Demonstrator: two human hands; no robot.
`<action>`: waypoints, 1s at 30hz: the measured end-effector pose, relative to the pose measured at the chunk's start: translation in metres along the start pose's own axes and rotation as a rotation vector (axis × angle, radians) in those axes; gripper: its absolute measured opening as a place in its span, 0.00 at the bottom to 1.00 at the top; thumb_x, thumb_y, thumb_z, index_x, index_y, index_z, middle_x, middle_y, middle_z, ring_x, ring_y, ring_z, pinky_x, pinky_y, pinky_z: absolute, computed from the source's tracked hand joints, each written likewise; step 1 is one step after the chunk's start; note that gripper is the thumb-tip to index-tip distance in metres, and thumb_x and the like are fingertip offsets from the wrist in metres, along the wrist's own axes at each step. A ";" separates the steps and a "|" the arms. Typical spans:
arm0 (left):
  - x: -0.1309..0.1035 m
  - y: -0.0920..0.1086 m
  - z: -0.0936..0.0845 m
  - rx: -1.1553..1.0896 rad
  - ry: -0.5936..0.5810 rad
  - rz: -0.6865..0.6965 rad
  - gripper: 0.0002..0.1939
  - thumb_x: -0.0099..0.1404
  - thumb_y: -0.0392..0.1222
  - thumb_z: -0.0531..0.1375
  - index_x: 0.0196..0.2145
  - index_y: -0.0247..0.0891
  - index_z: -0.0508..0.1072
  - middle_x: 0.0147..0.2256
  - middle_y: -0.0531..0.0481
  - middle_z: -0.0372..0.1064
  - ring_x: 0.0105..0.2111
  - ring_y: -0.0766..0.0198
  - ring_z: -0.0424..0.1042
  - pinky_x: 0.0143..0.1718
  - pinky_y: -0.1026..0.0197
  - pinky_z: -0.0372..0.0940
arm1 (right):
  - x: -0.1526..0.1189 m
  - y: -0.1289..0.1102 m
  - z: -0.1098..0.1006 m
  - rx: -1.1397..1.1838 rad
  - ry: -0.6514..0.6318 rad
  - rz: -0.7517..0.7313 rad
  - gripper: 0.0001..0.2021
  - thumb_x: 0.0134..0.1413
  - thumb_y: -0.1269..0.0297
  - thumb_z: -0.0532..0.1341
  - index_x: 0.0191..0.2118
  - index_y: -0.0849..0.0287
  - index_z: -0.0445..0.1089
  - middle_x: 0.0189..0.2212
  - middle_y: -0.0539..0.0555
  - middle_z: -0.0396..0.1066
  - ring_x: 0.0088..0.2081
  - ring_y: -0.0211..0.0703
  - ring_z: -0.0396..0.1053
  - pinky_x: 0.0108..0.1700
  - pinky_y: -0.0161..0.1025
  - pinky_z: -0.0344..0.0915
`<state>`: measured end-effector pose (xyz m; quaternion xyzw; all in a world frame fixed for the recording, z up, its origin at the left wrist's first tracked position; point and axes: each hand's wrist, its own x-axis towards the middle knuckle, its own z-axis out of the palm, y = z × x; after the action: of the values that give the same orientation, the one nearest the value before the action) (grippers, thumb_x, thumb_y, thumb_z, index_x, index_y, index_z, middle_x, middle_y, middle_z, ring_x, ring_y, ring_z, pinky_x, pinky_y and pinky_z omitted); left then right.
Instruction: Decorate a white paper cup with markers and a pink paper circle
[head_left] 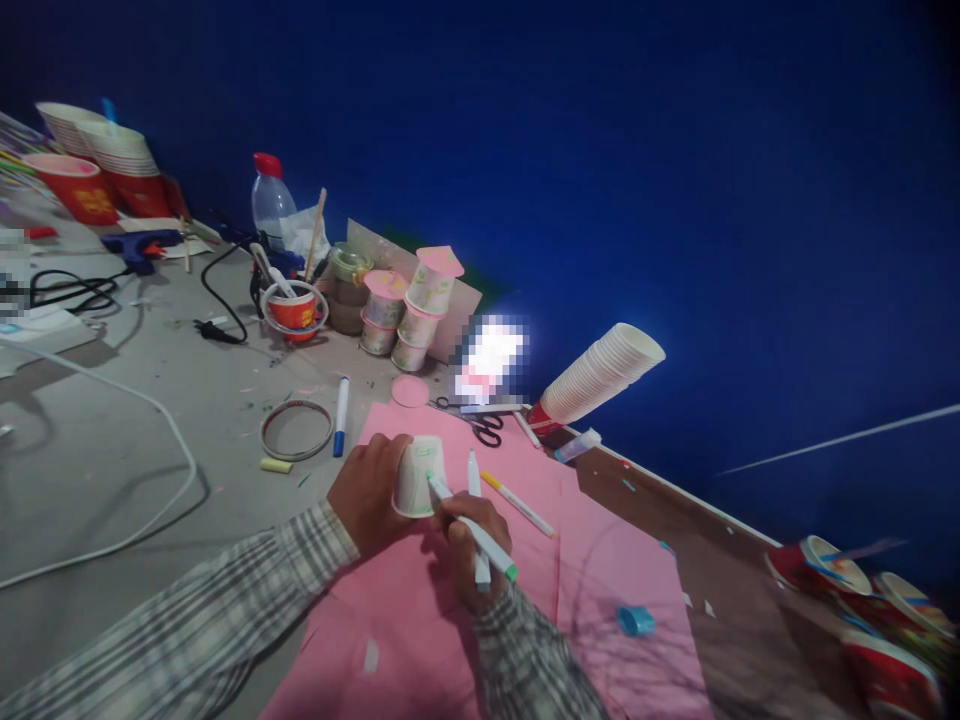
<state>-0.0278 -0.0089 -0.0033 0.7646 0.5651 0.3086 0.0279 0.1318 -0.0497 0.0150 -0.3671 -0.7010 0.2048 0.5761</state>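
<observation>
A small white paper cup (421,472) with green lines drawn on it is held on its left side by my left hand (371,490), its fingers closed round it. In my right hand (478,530) is a white marker with a green end (484,545). The marker's tip touches the cup's side or is very close to it. A second white marker (473,470) also passes through the fingers of my right hand, pointing away from me. Under both hands lies pink paper (420,610). A marker with yellow ends (519,505) rests just right of my right hand.
Scissors (489,430) and a pink paper disc (410,391) lie beyond the cup. Decorated cup towers (425,315) stand behind, near a blurred bright screen (489,358). A stack of cups (600,375) leans at right. Left are a tape roll (296,430) and a blue-capped marker (341,415).
</observation>
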 end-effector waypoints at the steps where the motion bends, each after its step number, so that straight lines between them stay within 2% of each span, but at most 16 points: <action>1: 0.000 0.000 0.000 -0.003 0.000 0.000 0.38 0.38 0.57 0.63 0.46 0.40 0.57 0.32 0.51 0.64 0.32 0.55 0.64 0.31 0.54 0.60 | 0.000 0.000 0.000 -0.005 -0.004 0.004 0.13 0.59 0.58 0.52 0.36 0.57 0.70 0.17 0.48 0.69 0.21 0.43 0.69 0.25 0.40 0.68; 7: 0.000 0.000 0.000 -0.001 -0.032 -0.020 0.39 0.37 0.57 0.63 0.46 0.40 0.58 0.33 0.51 0.64 0.32 0.54 0.64 0.31 0.53 0.60 | 0.000 -0.001 0.000 0.012 -0.018 0.001 0.14 0.59 0.57 0.51 0.35 0.58 0.71 0.16 0.48 0.69 0.20 0.43 0.69 0.25 0.40 0.68; 19: 0.000 0.000 -0.001 0.008 0.003 0.006 0.39 0.39 0.58 0.62 0.46 0.38 0.58 0.33 0.49 0.65 0.32 0.55 0.64 0.31 0.54 0.61 | 0.003 -0.002 0.000 0.043 -0.006 0.020 0.09 0.57 0.62 0.54 0.36 0.57 0.69 0.18 0.48 0.69 0.19 0.42 0.69 0.23 0.38 0.68; 24: 0.000 0.000 -0.001 0.005 -0.012 -0.012 0.39 0.38 0.58 0.63 0.46 0.39 0.58 0.33 0.50 0.64 0.32 0.54 0.64 0.31 0.54 0.61 | 0.001 -0.002 0.000 0.023 0.008 0.030 0.12 0.58 0.58 0.53 0.33 0.58 0.70 0.18 0.48 0.70 0.19 0.42 0.69 0.24 0.39 0.68; 30: 0.001 0.002 -0.003 -0.015 -0.054 -0.057 0.37 0.37 0.56 0.63 0.45 0.42 0.58 0.32 0.51 0.64 0.32 0.54 0.64 0.31 0.53 0.61 | 0.001 -0.003 0.001 0.045 -0.004 0.037 0.13 0.58 0.56 0.52 0.35 0.57 0.70 0.17 0.47 0.69 0.18 0.41 0.68 0.23 0.38 0.67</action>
<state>-0.0275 -0.0094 0.0008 0.7560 0.5832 0.2914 0.0577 0.1299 -0.0510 0.0175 -0.3666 -0.6903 0.2318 0.5790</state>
